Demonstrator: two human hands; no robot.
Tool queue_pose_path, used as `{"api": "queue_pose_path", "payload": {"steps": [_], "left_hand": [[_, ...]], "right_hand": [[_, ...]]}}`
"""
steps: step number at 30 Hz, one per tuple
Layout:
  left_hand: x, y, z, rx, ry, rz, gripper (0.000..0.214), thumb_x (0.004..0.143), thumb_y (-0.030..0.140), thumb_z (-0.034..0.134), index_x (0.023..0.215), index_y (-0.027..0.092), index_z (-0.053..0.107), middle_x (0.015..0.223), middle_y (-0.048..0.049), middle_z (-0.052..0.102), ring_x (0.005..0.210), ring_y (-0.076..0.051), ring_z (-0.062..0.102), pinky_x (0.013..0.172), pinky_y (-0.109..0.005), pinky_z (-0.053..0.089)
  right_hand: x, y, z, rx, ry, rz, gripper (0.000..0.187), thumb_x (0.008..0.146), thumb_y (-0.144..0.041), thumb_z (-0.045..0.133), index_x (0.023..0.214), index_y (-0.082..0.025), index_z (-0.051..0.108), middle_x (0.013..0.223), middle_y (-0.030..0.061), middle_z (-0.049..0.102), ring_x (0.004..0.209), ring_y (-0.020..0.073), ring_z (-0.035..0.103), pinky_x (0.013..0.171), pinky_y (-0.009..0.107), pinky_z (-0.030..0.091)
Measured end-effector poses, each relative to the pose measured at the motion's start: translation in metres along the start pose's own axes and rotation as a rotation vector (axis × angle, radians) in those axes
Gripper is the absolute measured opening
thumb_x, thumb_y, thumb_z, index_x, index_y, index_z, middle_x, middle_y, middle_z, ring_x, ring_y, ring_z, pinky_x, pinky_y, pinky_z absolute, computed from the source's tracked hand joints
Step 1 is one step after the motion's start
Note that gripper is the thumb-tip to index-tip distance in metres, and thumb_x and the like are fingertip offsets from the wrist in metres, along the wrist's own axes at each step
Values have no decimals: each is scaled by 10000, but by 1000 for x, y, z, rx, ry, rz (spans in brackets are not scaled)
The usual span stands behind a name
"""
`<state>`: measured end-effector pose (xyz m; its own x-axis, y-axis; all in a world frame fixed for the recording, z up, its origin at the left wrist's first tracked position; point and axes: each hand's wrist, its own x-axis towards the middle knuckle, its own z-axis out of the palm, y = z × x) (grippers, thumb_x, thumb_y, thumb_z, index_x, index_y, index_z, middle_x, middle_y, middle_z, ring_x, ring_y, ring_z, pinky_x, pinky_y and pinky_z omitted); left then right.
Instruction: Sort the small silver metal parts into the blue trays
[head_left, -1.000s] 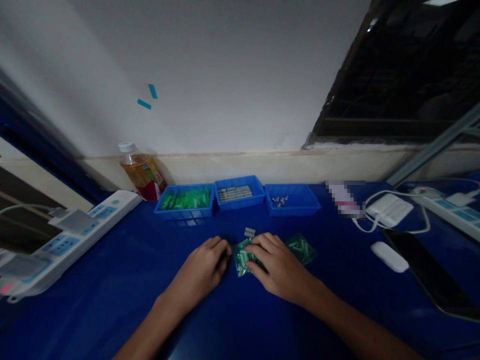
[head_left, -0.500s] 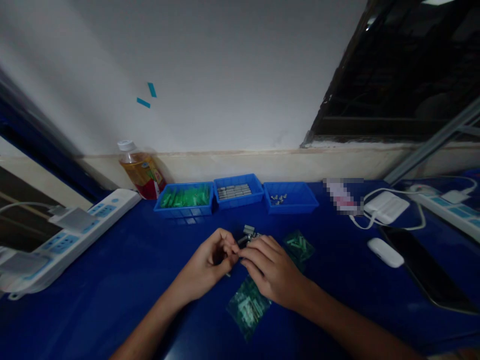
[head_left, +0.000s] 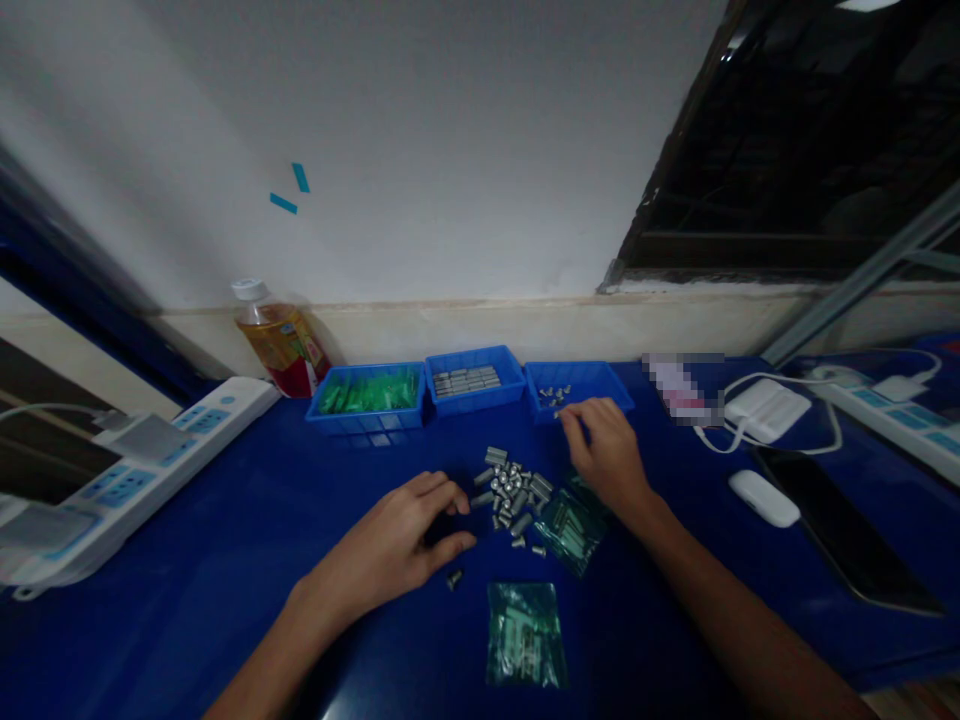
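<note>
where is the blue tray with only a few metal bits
In the head view, that blue tray sits right of centre, just right of the middle tray, with the right hand at its near edge.

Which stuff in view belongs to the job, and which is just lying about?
Likely the job:
loose metal parts beside the left hand
filled green bags
three blue trays, right hand at one

Likely just lying about:
bottle
power strips
white corded block
white case
phone

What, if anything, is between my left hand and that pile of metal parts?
Nothing visible stands between your left hand and the metal parts; a loose metal piece lies nearer you, off that path.
</note>
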<state>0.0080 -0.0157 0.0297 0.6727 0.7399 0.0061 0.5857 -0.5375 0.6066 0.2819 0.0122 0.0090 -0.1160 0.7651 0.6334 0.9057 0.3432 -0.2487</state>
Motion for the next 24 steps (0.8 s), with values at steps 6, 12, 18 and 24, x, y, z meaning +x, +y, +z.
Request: {"api": "queue_pose_path", "payload": {"steps": [6, 12, 18, 24], "left_hand": [[-9, 3, -4, 0, -192, 3, 380, 672, 411, 752, 946, 209, 582, 953, -19, 577, 861, -194, 558, 722, -281, 416], [-6, 5, 4, 37, -181, 23, 154, 782, 155, 597, 923, 212, 577, 904, -12, 591, 827, -171, 561, 702, -270, 412], [-5, 13, 7, 78, -95, 104, 249, 873, 355, 540, 1088, 234, 566, 1047, -49, 583, 1014, -226, 534, 940, -407, 391], [-3, 27, 22, 118, -142, 132, 484, 716, 497, 694, 1127, 276, 569, 1130, -59, 534, 1065, -289, 467, 964, -531, 332]], "right_hand": [[4, 64, 3, -213, 104, 170, 261, 903, -344, 476, 802, -169, 642, 798, 97, 646, 843, 241, 527, 764, 374, 360], [2, 67, 10, -256, 87, 174, 279, 889, -371, 496, 772, -172, 652, 797, 98, 650, 856, 250, 516, 768, 382, 354], [2, 55, 6, -232, 118, 173, 239, 878, -356, 521, 794, -170, 646, 817, 89, 647, 881, 248, 515, 771, 374, 359], [-4, 14, 1, -1, 75, 50, 183, 884, -292, 506, 781, -191, 620, 779, 58, 634, 828, 214, 530, 774, 359, 386]]}}
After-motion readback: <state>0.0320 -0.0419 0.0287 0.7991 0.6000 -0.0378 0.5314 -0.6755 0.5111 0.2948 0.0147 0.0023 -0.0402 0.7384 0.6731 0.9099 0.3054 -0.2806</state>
